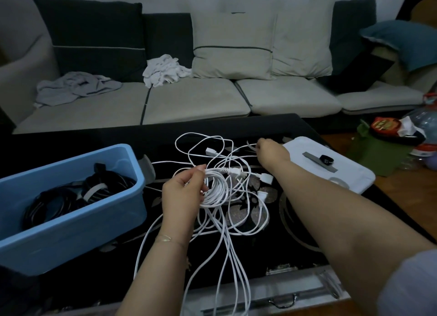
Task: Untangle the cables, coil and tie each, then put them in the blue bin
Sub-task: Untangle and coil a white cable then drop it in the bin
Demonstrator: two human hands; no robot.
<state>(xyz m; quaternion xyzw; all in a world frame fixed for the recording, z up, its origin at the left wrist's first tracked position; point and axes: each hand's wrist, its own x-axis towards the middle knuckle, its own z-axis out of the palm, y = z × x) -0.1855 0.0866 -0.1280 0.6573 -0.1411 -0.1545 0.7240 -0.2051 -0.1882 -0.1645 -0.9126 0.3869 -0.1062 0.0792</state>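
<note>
Loose white cables (227, 251) are trailing below left hand (183, 192) | it's gripping a half-wound coil (216, 192) | right hand (272, 151) is pinching a far strand | blue bin (71, 211) is waiting leftward | advice: feed slack slowly, keeping loops even.

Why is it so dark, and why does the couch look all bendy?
Head view: the room is dim, so the black table swallows detail while the white cables stand out; the wide lens bows the couch and stretches the edges; the right hand looks slightly soft, the left hand clearer.
</note>
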